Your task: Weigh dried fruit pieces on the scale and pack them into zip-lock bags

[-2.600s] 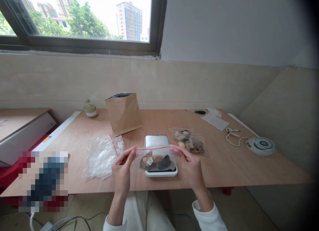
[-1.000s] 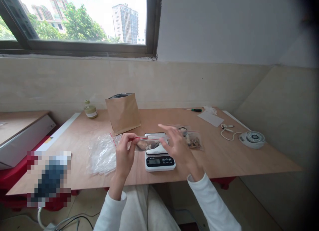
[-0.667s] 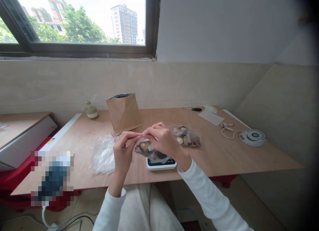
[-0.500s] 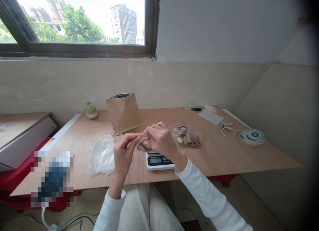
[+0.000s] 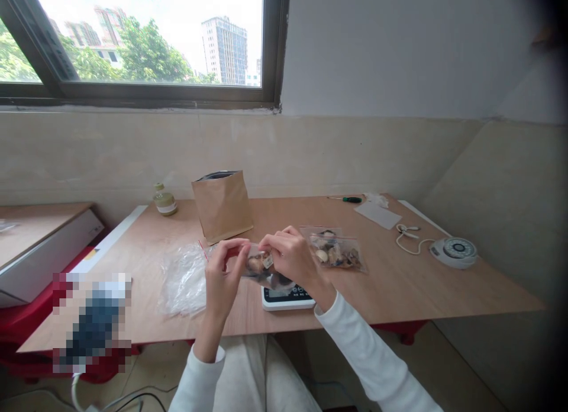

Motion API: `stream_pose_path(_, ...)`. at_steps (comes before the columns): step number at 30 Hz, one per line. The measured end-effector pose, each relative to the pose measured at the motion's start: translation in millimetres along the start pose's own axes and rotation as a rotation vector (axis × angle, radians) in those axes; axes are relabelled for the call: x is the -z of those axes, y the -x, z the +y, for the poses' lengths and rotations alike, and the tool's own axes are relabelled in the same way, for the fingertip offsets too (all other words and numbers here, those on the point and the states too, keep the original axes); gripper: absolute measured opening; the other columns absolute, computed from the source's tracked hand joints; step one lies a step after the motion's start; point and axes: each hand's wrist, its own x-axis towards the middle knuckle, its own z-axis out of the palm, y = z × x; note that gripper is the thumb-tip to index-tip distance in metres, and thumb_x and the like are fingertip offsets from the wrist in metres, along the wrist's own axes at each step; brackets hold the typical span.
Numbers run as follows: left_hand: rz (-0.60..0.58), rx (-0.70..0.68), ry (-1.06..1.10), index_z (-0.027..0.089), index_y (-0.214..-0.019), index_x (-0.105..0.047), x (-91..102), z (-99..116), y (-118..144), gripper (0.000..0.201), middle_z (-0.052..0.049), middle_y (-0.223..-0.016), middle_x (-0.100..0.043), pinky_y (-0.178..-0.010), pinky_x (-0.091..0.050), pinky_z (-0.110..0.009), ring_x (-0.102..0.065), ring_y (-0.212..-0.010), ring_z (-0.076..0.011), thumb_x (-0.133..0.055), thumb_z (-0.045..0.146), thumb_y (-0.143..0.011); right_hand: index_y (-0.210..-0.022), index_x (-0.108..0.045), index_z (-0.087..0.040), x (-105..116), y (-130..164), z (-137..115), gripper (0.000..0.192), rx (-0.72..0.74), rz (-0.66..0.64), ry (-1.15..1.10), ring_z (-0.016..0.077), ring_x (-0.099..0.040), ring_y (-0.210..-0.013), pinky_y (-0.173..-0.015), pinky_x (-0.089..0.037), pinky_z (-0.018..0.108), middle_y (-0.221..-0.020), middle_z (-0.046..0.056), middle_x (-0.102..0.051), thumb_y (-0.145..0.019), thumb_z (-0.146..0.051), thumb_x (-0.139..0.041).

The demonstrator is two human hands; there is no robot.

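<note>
wooden table (image 5: 399, 282), scale (image 5: 286, 298), paper bag (image 5: 223, 206)

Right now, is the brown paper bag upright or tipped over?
Upright. The paper bag stands on its base at the back of the table, its open top facing up with a dark lining showing at the mouth.

Small clear zip bag (image 5: 261, 265) of dark dried pieces, above scale (image 5: 287, 297).
</note>
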Motion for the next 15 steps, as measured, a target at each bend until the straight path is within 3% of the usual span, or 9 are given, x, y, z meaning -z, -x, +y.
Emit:
stream_pose_path(3,-0.044,0.009,-0.011,0.02,-0.092,-0.065,-1.5,0.7,0.7,0.014,-0.003,-0.089,-0.068,-0.07,-0.05,-0.025,-0.064,-0.078,-0.0143,-0.061,0.031,-0.084,-0.082,-0.066,-0.021,2.9,-0.4,-0.7,0.018,0.026,-0.024,0.007,0.0139,-0.058,-0.068,-0.073,-0.034,0.028,-0.07,-0.001,-0.068,-0.092,-0.015,-0.051)
stream_pose_path(7,0.018,0.023,-0.033,0.02,-0.087,-0.065,0.6,-1.0,1.6,0.013,-0.001,-0.082,-0.068,-0.068,-0.05,-0.024,-0.063,-0.073,-0.0138,-0.062,0.032,-0.083,-0.093,-0.065,-0.023,7.5,0.7,-1.4,0.014,-0.007,-0.014,-0.057,0.0146,-0.058,-0.075,-0.077,-0.035,0.027,-0.083,-0.001,-0.071,-0.091,-0.033,-0.056)
stream_pose_path(11,0.025,0.038,-0.052,0.02,-0.086,-0.065,3.1,-3.0,1.3,0.014,-0.001,-0.081,-0.067,-0.065,-0.05,-0.024,-0.063,-0.072,-0.0139,-0.062,0.033,-0.083,-0.079,-0.065,-0.021,5.0,4.7,-1.7,0.012,-0.073,0.055,-0.044,0.0153,-0.057,-0.073,-0.075,-0.036,0.026,-0.073,0.0,-0.066,-0.089,-0.022,-0.059)
stream_pose_path(15,-0.027,0.032,-0.064,0.02,-0.085,-0.063,3.3,-2.3,1.2,0.013,-0.001,-0.08,-0.067,-0.065,-0.05,-0.023,-0.063,-0.07,-0.0128,-0.06,0.033,-0.084,-0.073,-0.063,-0.019,1.1,5.3,-2.5,0.019,-0.045,0.091,0.027,0.0152,-0.054,-0.067,-0.072,-0.035,0.027,-0.069,0.001,-0.063,-0.087,-0.008,-0.054)
